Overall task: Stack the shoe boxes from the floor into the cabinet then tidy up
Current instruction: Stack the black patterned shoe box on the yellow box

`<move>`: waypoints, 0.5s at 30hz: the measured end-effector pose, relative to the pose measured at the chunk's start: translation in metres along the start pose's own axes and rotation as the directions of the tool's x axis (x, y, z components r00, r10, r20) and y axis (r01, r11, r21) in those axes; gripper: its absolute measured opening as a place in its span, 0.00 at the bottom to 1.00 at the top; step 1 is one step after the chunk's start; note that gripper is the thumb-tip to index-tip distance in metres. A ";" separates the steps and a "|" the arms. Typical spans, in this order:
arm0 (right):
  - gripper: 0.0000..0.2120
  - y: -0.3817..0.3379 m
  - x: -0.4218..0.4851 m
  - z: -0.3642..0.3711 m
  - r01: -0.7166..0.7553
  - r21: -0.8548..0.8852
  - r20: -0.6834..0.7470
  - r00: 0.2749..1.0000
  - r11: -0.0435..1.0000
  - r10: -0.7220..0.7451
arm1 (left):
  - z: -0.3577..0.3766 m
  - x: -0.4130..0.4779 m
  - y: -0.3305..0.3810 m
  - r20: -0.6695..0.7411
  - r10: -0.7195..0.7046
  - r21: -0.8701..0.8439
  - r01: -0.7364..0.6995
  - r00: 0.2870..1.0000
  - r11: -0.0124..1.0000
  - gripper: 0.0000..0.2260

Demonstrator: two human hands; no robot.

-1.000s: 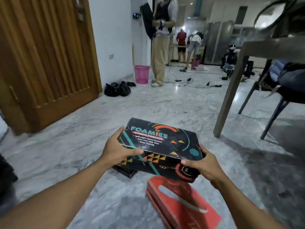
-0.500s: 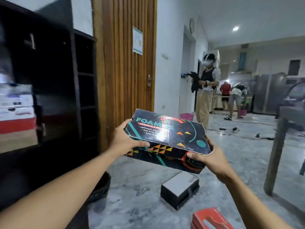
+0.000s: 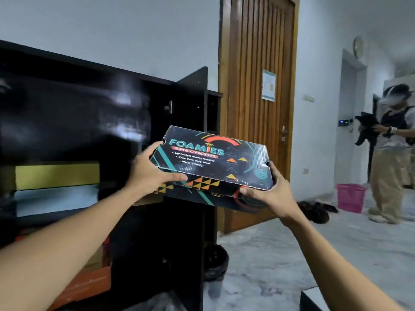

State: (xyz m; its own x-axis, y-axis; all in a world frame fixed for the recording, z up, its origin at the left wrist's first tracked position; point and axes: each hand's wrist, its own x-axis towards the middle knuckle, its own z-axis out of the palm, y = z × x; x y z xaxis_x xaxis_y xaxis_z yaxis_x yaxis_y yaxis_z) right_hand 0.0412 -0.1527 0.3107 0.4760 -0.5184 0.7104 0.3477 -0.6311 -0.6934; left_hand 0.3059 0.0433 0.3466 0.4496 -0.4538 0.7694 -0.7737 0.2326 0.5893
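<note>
Two hands held one black shoe box (image 3: 213, 167) in the air near the middle of the view, outside the cabinet, with its printed lid closed and facing up. The left hand (image 3: 150, 173) gripped the box's end at nine o'clock, thumb along the front side and fingers curled round the far edge. The right hand (image 3: 267, 194) gripped the corner at four o'clock, thumb on the front side, fingers hidden beneath.

At nine o'clock from the box stood the dark cabinet (image 3: 67, 108). On one of its shelves a yellow box (image 3: 56, 175) lay on a pale box (image 3: 56, 198), and an orange box (image 3: 89, 286) sat lower, at seven o'clock. A wooden door (image 3: 258, 86) rose at twelve o'clock behind the shoe box. At three o'clock another person (image 3: 390, 153) stood beside a pink basket (image 3: 350, 199) on the marble floor (image 3: 269, 254).
</note>
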 end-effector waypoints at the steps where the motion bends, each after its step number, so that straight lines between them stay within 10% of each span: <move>1: 0.35 -0.002 0.010 0.016 0.017 0.030 0.025 1.000 0.999 -0.018 | -0.018 0.001 0.000 -0.031 -0.008 0.029 0.009 0.999 1.000 0.42; 15: 0.26 -0.009 0.114 0.249 0.111 0.143 0.218 0.966 0.983 -0.141 | -0.222 0.006 -0.040 -0.323 -0.149 0.176 0.214 0.934 0.961 0.35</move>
State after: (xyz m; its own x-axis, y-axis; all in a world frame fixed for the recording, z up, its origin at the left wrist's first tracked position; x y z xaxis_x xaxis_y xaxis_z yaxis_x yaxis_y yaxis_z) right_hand 0.2938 -0.0627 0.3679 0.5865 -0.2861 0.7577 0.5103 -0.5960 -0.6200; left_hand 0.4388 0.2223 0.3823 0.6798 -0.1804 0.7109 -0.7257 -0.0252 0.6876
